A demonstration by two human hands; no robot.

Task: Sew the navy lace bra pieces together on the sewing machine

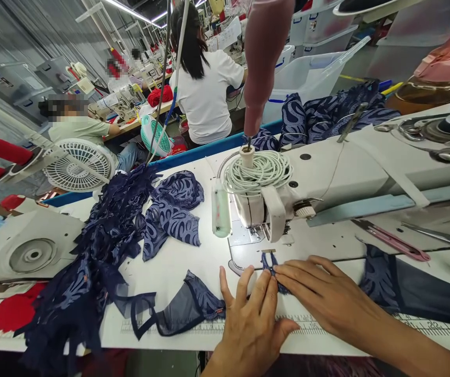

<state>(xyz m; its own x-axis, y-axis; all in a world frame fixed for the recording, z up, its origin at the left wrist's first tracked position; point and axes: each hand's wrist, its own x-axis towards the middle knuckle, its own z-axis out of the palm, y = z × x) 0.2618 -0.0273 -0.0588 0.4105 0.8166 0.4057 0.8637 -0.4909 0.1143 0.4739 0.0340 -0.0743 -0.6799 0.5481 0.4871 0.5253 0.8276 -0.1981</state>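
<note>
Fabric (265, 261) lies beneath my left grip (250, 317) and right grip (321, 290), fingers outstretched, pressing, not clasping; both touch it, two strands pointing ahead toward the machine (248, 209).

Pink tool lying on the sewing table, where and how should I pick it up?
Probably take the pink tool by its rounded near end, coming from the near right: it lies flat and slim, angled so that end is toward you, the other pointing away.

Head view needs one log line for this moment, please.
left hand: on fabric; right hand: on fabric; fabric: in front of machine; ruler: along edge of table
</note>
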